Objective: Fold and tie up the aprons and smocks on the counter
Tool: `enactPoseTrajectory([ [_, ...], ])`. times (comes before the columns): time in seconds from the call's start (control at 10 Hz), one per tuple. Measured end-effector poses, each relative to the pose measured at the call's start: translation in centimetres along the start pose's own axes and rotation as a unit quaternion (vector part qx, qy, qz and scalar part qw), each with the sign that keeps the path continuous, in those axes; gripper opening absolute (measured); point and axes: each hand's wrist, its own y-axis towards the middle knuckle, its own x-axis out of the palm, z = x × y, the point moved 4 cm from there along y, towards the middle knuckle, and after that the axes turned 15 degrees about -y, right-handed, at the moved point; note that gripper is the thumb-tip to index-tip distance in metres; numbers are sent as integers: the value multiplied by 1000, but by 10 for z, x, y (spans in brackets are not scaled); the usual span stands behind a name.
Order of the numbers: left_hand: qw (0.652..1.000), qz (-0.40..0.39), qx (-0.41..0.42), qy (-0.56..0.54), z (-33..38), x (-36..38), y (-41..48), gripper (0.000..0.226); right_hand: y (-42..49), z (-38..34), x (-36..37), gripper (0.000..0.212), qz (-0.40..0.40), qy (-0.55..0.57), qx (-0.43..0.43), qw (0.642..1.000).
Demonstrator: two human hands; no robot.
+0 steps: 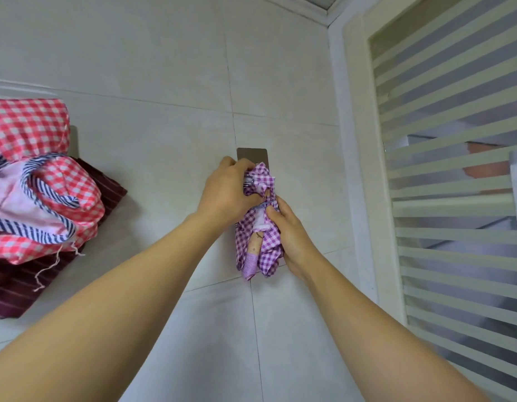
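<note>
Several red-checked garments (34,181) are bunched at far left. The left hand (225,195) is curled round the top of a purple checked smock (268,245) held against a metal plate (251,154), and the lower folds are gripped by the right hand (292,236). Soft and light, it seems best gripped mid-bundle.

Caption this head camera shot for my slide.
At a metal wall plate, the left hand and right hand grip a bunched purple gingham garment; red gingham garments at left.
</note>
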Motion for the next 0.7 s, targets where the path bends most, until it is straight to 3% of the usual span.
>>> enactPoseTrajectory([
  [0.2,1000,18,3,-16,-3,2,-7,64,0,10,3,37,68,-84,18,994],
  [0.4,997,50,6,-63,-7,8,-16,68,-11,6,2,40,80,-81,24,993],
  [0.5,992,89,0,-87,-8,9,-23,85,-21,11,1,52,106,-92,44,989],
  [0.6,985,135,-33,-107,-11,6,-42,98,-45,17,-2,58,109,-81,98,986],
  [0.7,968,149,-102,-174,-23,13,-64,98,-65,30,-4,65,112,-70,144,981],
])
